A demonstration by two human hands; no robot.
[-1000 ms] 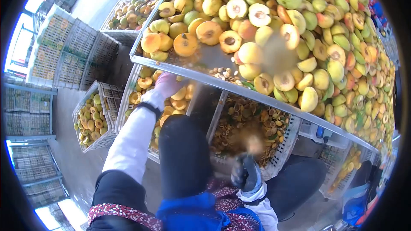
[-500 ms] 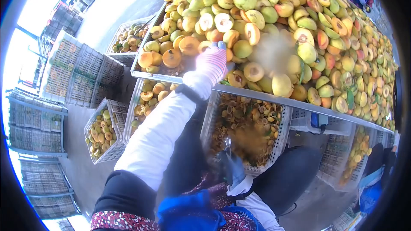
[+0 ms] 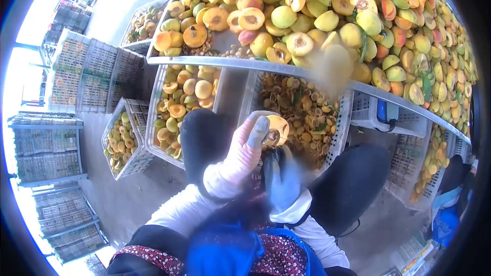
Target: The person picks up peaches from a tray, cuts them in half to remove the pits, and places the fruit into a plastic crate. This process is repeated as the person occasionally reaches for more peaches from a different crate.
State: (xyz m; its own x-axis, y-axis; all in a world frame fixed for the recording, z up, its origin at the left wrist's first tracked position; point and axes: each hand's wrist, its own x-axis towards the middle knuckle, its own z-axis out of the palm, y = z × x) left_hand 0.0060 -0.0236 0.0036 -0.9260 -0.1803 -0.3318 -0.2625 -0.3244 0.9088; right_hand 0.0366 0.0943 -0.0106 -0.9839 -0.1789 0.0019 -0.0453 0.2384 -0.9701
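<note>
My left hand (image 3: 246, 145), in a pinkish striped glove with grey fingertips, grips a halved orange fruit (image 3: 276, 130) with its brown pit area facing up. Against the fruit's lower side is my right hand (image 3: 284, 176), in a blue-grey glove, closed round a dark tool that is mostly hidden and blurred. Both hands meet above my lap, in front of a crate (image 3: 343, 130) of small brown and orange scraps. Beyond them a metal-edged table (image 3: 225, 62) bears a large heap of halved yellow, green and orange fruit (image 3: 284, 16).
Below the table's left end stands a crate of fruit (image 3: 153, 140), with a smaller crate (image 3: 113, 166) further left. Stacked crates (image 3: 84, 74) line the left side. At the far right are another fruit crate (image 3: 409, 186) and a person in blue (image 3: 446, 222). A blurry smudge covers part of the view.
My left hand has come back from the heap on the table to my lap, now with a halved fruit. My right hand has risen slightly to meet it. The view has tilted down.
</note>
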